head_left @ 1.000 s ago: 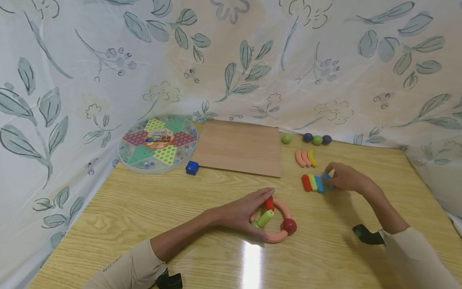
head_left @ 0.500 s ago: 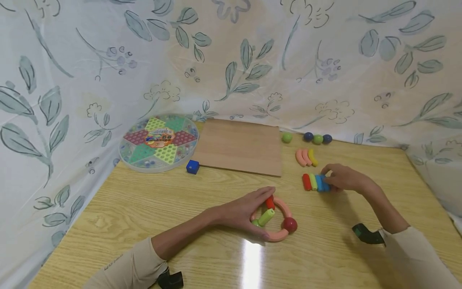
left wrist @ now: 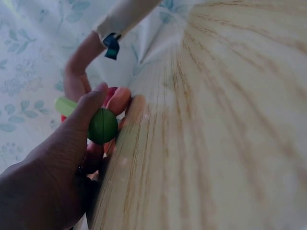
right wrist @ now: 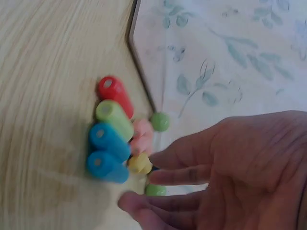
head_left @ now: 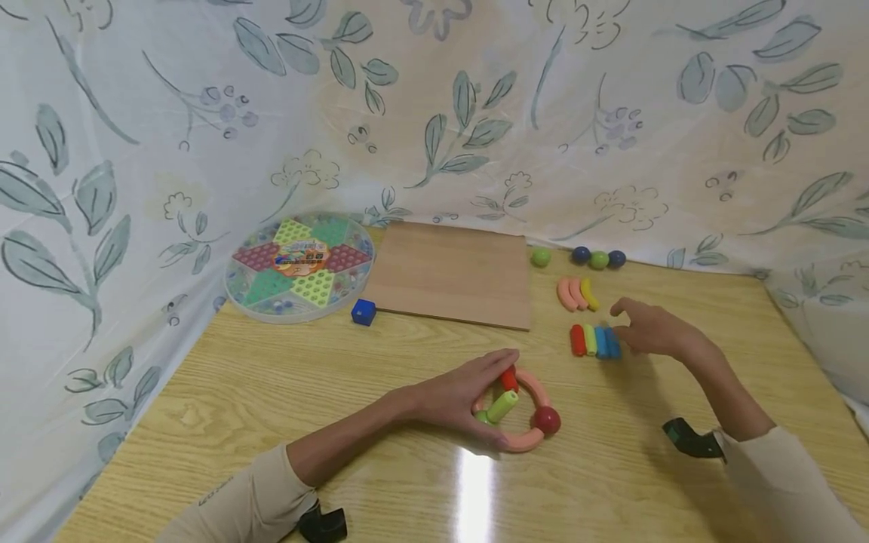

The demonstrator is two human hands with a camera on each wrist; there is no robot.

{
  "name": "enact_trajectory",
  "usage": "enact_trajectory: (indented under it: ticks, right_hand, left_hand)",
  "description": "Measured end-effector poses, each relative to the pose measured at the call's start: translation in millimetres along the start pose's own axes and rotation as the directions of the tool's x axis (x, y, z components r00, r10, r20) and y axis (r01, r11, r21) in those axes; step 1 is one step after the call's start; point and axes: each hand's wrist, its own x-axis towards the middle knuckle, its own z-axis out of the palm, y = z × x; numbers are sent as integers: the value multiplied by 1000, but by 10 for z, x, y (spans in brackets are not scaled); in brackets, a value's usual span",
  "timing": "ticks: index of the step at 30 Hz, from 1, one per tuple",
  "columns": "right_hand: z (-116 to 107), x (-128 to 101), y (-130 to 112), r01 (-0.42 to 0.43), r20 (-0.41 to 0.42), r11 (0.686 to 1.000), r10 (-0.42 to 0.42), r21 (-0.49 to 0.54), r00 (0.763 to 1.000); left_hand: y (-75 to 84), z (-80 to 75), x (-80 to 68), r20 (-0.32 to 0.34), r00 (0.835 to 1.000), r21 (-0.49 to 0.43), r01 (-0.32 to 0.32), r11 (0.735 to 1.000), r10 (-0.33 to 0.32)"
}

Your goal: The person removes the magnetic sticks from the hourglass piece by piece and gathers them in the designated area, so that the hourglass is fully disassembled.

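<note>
My left hand grips the left side of a ring of magnetic building pieces on the table. Pink curved rods, a red ball and a green ball make up the ring. A light-green rod and a red rod slant inside it, the red one partly behind my fingers. To the right, my right hand hovers with relaxed fingers, holding nothing, beside a row of straight rods: red, light green and two blue rods.
Behind the row lie two pink curved rods and a yellow one. Green and dark-blue balls sit near the cloth. A wooden board, blue cube and round Chinese checkers set stand at the back.
My right hand set the last blue rod against the other blue one, released it and drew slightly right. My left hand stays on the ring.
</note>
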Motion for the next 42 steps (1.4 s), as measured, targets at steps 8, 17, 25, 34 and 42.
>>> enact_trajectory:
  ticks: [8, 17, 25, 34, 42]
  right_hand:
    - [66, -137, -510, 237, -118, 970, -242, -54, 963]
    - [405, -265, -1072, 649, 7, 754, -652, -105, 758]
    - [717, -172, -1231, 632, -55, 736, -661, -241, 749]
    - [693, -191, -1255, 619, -32, 744, -646, -254, 763]
    - [656, -190, -1243, 617, 18, 776, -620, -134, 784]
  left_hand:
    - [-21, -9, 6, -18, 1000, 6, -13, 1000, 13]
    - [5, -26, 100, -90, 975, -140, -216, 966, 204]
    - [282, -157, 37, -93, 962, -242, -273, 931, 258]
    - [320, -202, 8, -66, 972, -209, -233, 950, 224]
    - [277, -160, 21, -89, 971, -198, -236, 951, 222]
